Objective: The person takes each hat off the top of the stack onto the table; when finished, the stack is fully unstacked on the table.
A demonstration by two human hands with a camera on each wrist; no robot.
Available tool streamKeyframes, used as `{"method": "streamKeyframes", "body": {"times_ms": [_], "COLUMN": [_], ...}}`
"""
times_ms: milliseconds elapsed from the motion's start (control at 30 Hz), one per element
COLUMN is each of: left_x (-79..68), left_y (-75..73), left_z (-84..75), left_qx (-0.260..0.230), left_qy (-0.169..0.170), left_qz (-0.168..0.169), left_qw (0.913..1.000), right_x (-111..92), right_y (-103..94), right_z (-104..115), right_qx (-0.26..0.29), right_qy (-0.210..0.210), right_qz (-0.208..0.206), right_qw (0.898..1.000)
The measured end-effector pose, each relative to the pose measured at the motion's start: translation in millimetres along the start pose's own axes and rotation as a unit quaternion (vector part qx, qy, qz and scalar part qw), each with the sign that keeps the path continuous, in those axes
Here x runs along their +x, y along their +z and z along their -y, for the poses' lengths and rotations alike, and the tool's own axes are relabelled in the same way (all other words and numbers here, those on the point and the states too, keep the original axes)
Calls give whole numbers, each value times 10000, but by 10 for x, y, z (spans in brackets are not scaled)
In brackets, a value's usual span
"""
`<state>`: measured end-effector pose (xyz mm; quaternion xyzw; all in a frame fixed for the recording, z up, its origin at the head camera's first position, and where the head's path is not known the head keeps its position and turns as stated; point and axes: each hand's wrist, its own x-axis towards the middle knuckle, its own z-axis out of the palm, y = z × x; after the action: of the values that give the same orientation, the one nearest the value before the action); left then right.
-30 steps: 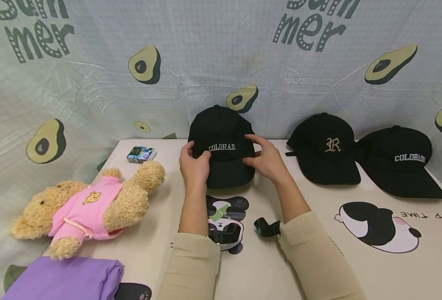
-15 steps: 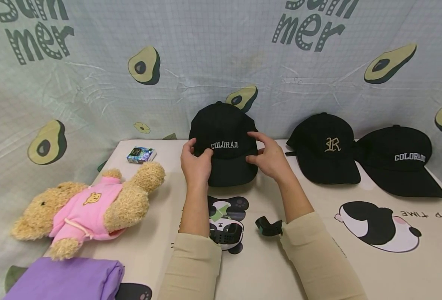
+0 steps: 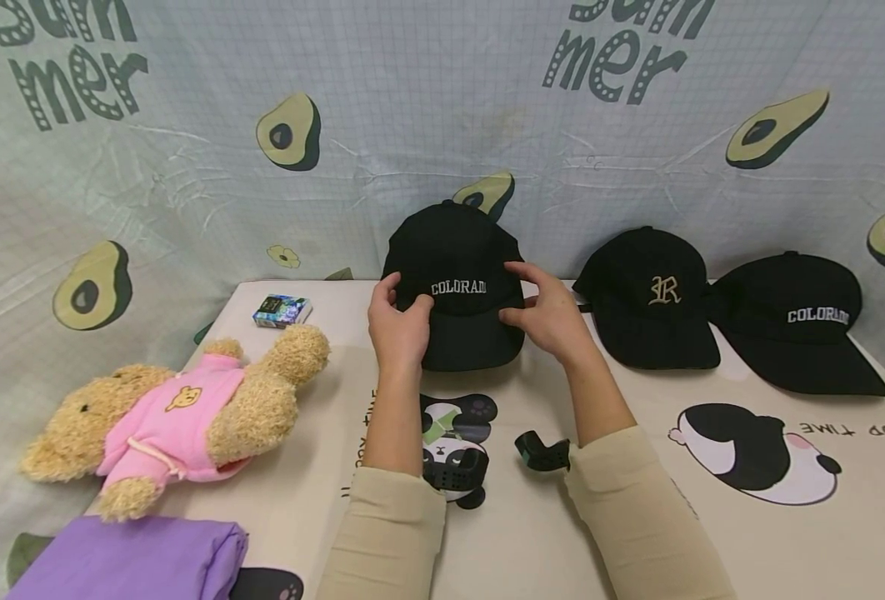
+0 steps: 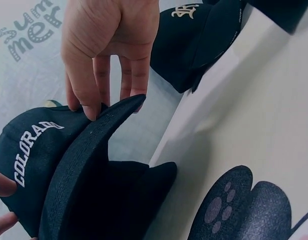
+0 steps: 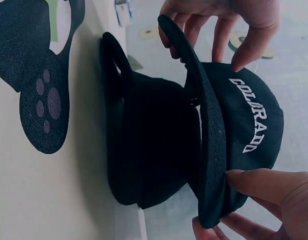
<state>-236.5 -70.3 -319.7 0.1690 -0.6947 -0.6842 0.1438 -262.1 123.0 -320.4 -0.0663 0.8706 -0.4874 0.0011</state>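
A black baseball cap [image 3: 453, 250] lettered COLORADO is held between both hands, brim toward me. My left hand [image 3: 400, 333] pinches its left side near the brim, thumb on the front. On the other side my right hand [image 3: 551, 317] pinches it the same way. Beneath the held cap, the right wrist view shows another black cap [image 5: 148, 140] on the table; the head view hides it. The held cap [image 4: 38, 150] is tilted above this lower cap [image 4: 128, 195] in the left wrist view; whether their crowns touch I cannot tell.
To the right sit a black cap with a gold R [image 3: 656, 325] and another COLORADO cap [image 3: 795, 325], overlapping. A teddy bear [image 3: 187, 417] in pink lies at left, between a small colourful box [image 3: 282, 310] and a folded purple cloth [image 3: 135, 558]. A patterned curtain [image 3: 397, 100] hangs behind.
Both hands have shifted slightly to the right with the held cap, which has also risen a little. The other caps, the bear, the box and the cloth stay put.
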Motion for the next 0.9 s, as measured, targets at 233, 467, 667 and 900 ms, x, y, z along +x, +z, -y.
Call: {"method": "streamKeyframes", "body": {"times_ms": [233, 467, 667, 900], "left_x": [-34, -58, -75, -103], "left_y": [21, 52, 79, 121], "left_z": [-25, -40, -58, -76], "left_qx": [20, 22, 88, 252], "left_qy": [24, 87, 109, 266], "left_qz": [84, 180, 195, 350], "left_qw": [10000, 9998, 9997, 9987], "right_x": [-27, -40, -44, -53], "right_y": [-46, -97, -144, -230], "right_z": [7, 3, 0, -27], "right_qx": [-19, -51, -44, -48], "right_qy": [106, 134, 123, 169], "right_qz": [-73, -179, -160, -219], "right_qw": [9999, 9997, 9998, 9996]}}
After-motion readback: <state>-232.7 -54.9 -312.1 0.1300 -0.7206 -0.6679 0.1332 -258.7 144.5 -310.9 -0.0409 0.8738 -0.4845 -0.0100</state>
